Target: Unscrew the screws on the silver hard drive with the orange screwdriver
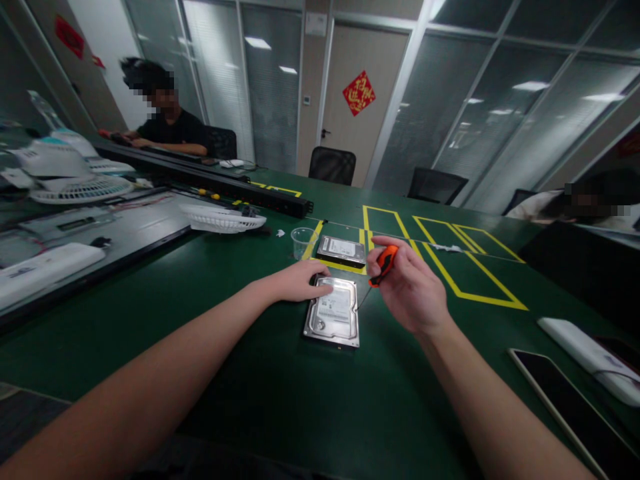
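A silver hard drive lies flat on the green table in front of me. My left hand rests on its upper left part, with fingers and thumb against the drive. To the right, my right hand grips an orange and black screwdriver. The screwdriver's thin shaft points down and left to the drive's right edge; whether the tip touches is too small to tell. Just behind lies a second hard drive, beside a clear plastic cup.
Yellow tape outlines mark the table. White fan parts, a large panel and long black bars stand left. A phone and white power strip lie right. One person sits back left, another right.
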The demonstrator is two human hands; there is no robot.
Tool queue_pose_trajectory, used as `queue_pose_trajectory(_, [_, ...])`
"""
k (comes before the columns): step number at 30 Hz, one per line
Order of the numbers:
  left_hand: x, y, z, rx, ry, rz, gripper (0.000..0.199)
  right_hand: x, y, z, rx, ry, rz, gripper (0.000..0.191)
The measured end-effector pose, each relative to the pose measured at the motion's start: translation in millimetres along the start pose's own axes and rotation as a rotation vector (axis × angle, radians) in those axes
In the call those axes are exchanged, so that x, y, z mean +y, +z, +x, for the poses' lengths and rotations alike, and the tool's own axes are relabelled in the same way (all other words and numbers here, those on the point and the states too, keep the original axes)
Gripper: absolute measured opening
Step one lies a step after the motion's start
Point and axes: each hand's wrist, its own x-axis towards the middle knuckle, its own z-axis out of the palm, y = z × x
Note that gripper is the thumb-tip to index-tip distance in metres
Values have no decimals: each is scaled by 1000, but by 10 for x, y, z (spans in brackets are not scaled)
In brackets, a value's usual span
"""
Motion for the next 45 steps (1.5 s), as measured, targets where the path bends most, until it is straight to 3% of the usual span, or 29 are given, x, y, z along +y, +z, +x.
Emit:
queue_pose_trajectory(8, [0,-1,1,-3,4,-2,40,21,-5,-4,9,-28,-51,31])
queue_pose_trajectory(30, [-4,7,2,-1,3,16,41,32,8,20,38,1,193,26])
queue_pose_trajectory(45, [-2,7,3,-2,2,3,40,35,7,17,30,5,190,27])
